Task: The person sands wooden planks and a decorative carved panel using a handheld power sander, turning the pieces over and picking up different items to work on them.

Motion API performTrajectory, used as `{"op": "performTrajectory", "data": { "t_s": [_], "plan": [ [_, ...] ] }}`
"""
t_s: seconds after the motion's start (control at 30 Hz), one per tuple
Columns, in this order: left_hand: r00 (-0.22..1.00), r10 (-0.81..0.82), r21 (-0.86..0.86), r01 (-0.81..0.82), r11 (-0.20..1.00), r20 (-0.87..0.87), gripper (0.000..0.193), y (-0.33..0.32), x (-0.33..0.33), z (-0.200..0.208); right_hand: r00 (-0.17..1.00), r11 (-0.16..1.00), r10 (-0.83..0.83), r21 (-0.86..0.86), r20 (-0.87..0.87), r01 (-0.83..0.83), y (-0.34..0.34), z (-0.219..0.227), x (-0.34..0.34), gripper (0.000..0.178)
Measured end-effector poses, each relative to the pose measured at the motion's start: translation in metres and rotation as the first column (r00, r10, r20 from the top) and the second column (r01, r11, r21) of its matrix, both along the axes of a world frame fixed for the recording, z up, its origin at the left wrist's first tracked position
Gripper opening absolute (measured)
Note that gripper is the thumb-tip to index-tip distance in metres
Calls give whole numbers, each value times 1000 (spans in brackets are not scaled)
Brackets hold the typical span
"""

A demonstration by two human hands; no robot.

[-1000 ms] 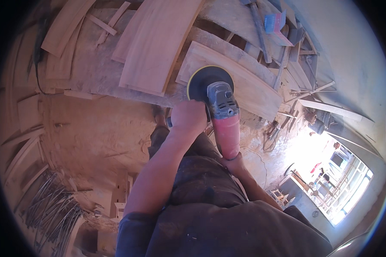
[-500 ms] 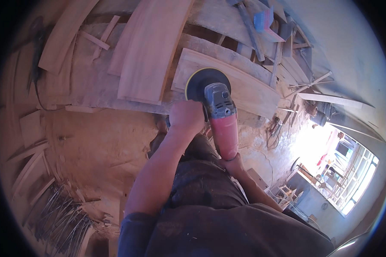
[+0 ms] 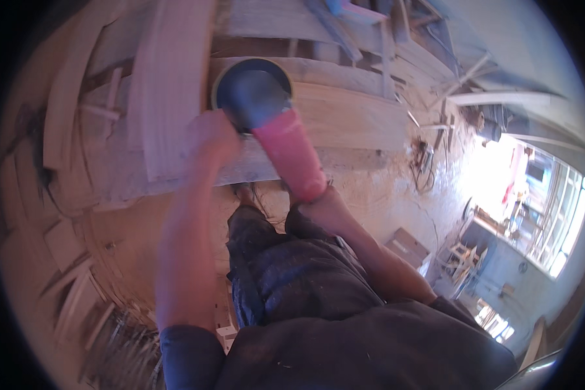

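Observation:
I hold an angle grinder (image 3: 289, 153) with a red body and a round dark sanding disc (image 3: 250, 91) edged in yellow. My left hand (image 3: 213, 138), blurred by motion, is closed round the side handle by the disc. My right hand (image 3: 320, 200) wraps the rear end of the red body; most of its fingers are hidden beneath it. The disc is over the left end of a pale wooden board (image 3: 351, 117) on the bench; I cannot tell whether it touches. Beside it, left of the disc, lie long pale planks (image 3: 175, 91).
Small wood strips (image 3: 101, 112) and more planks lie at the left of the bench. Timber offcuts (image 3: 461, 84) lean at the right wall. A cable (image 3: 424, 170) lies on the dusty floor. Thin sticks (image 3: 120, 348) are heaped at lower left. A bright window (image 3: 552, 208) is at right.
The grinder has moved forward and to the left with both hands on it, and its body now slants more. The whole view has shifted, bringing more of my legs into sight.

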State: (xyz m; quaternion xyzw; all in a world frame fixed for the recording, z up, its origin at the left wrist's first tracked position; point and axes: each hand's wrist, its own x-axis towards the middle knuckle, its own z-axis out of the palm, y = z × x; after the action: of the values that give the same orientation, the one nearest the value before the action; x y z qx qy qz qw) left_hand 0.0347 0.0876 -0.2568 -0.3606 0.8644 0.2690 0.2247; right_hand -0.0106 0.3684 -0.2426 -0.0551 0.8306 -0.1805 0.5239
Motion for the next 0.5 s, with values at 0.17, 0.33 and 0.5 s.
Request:
{"op": "performTrajectory", "data": {
  "t_s": [0.17,0.33,0.5],
  "plan": [
    [991,-56,-19,59,998,125,28,8,-23,9,987,988,-121,-113,-105,109,7,0,-8,33],
    [989,-146,-54,147,988,19,23,55,-65,-2,984,988,-151,-45,-98,148,62,-11,-24,39],
    [972,-234,45,234,971,-3,22,119,-124,-5,977,971,-209,110,-42,213,114,10,-56,40]
  ]
}}
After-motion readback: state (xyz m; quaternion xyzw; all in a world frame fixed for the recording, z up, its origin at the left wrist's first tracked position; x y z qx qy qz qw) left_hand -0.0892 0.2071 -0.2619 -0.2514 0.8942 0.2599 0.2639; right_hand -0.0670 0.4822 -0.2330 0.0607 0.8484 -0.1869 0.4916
